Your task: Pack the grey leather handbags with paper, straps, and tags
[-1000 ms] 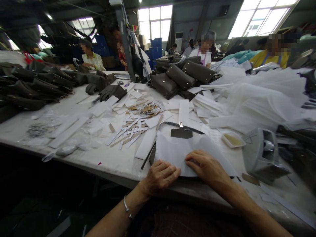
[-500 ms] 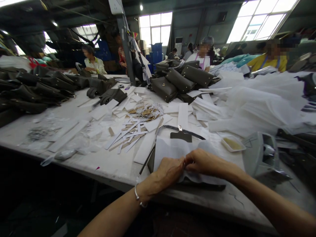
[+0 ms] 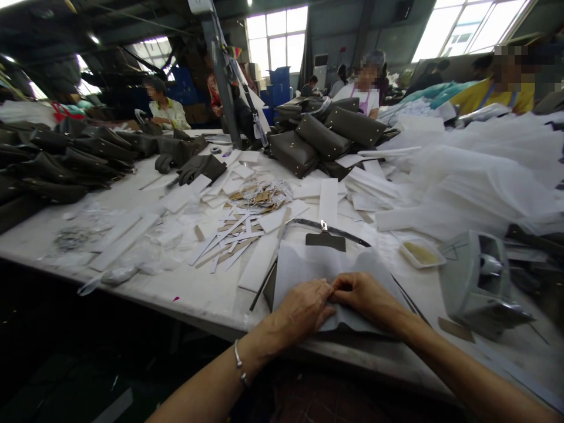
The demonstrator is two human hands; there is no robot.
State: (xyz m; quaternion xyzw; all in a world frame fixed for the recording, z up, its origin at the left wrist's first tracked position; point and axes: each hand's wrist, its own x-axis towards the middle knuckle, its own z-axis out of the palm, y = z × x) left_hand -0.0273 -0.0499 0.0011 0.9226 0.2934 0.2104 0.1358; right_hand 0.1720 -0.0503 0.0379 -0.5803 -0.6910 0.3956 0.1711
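My left hand (image 3: 304,305) and my right hand (image 3: 365,296) meet at the fingertips over a thin white sheet (image 3: 293,264). Both are closed in a pinch, and whatever lies between the fingertips is too small or hidden to make out. Beneath the sheet lies a dark bag, mostly covered. Beyond the sheet's far edge show its dark tab (image 3: 326,241) and a curved strap (image 3: 352,235) with a shiny metal clasp (image 3: 325,225). The sheet's near edge is wavy and hangs close to the table edge.
A tape dispenser-like grey device (image 3: 469,276) and a shallow dish (image 3: 420,254) stand to the right. Paper strips (image 3: 233,241), tags (image 3: 262,197) and foam sheets (image 3: 476,176) cover the table. Dark bags (image 3: 328,138) are piled behind; several people work further back.
My hands stay together over the sheet, the left now with its fingers spread lower on it. The sheet's right side lies flatter, baring a dark strap there. The view has shifted slightly.
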